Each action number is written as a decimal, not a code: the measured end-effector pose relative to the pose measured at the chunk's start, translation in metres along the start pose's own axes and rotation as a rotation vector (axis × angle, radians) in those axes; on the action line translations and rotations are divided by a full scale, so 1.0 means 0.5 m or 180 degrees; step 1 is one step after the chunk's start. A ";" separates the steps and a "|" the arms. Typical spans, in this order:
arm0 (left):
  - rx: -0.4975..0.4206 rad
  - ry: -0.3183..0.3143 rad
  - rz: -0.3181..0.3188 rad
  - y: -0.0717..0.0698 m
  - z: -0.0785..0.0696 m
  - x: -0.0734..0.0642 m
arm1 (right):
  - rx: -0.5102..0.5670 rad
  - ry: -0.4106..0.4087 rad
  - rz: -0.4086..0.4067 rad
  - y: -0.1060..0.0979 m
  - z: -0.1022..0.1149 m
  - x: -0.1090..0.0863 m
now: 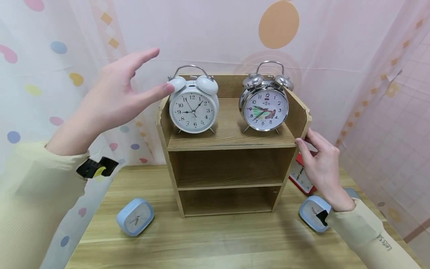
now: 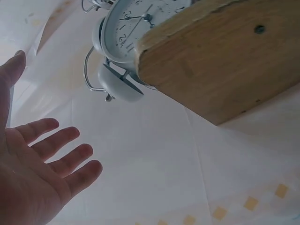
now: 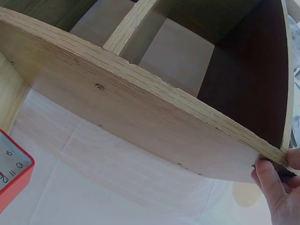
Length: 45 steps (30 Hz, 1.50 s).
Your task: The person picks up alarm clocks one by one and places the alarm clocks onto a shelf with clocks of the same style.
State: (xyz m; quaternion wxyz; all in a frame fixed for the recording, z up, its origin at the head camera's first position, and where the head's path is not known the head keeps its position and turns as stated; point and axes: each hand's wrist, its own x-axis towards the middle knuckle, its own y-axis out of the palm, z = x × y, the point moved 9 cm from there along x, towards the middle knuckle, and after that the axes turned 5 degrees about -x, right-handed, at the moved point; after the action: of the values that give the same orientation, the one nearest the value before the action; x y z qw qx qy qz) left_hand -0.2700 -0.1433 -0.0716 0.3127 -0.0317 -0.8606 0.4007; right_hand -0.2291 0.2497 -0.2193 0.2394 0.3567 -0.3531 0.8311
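To the left, your left hand (image 1: 114,95) is raised, its fingers spread wide and holding nothing. In the head view its thumb overlaps the left bell of the white alarm clock (image 1: 194,112), yet the left wrist view shows a gap between hand and clock — and all the fingertips, most of which the head view hides. Below that hand, the left blue clock (image 1: 135,217) rests on the worktop (image 1: 218,243), near the left foot of the wooden shelf (image 1: 231,136), which stands in the middle.

The white alarm clock is on the shelf's top board, close to the left panel; only your left wrist view gives that panel's outer face, with a dark round spot. Farther right on the same board, the silver alarm clock (image 1: 265,110) stands near the right panel.

Your right hand (image 1: 320,160) pinches that panel's front edge between thumb and fingers — the right wrist view shows the grip closer, plus small dark marks on the outer face. The red clock (image 1: 300,178) is partly hidden by the hand in the head view; the right wrist view shows its corner with 9 to 12. Nearer you, the right blue clock (image 1: 309,212) is partly covered by your right sleeve (image 1: 362,228).
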 end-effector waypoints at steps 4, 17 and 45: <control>-0.0002 -0.0013 -0.0147 -0.016 0.020 -0.029 | 0.0019 0.0009 -0.0001 0.001 -0.001 0.000; 0.0096 -0.0287 -0.0169 -0.024 0.123 -0.096 | 0.0036 0.0030 0.0017 0.001 0.000 -0.001; 0.0418 -0.0480 0.0184 0.064 0.274 -0.192 | 0.0050 0.0068 0.0037 0.002 -0.002 -0.002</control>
State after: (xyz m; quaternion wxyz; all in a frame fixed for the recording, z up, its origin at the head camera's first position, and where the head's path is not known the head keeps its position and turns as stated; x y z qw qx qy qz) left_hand -0.2763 -0.2427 -0.2095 0.2368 -0.0057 -0.8523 0.4663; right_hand -0.2294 0.2498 -0.2208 0.2354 0.3477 -0.3460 0.8390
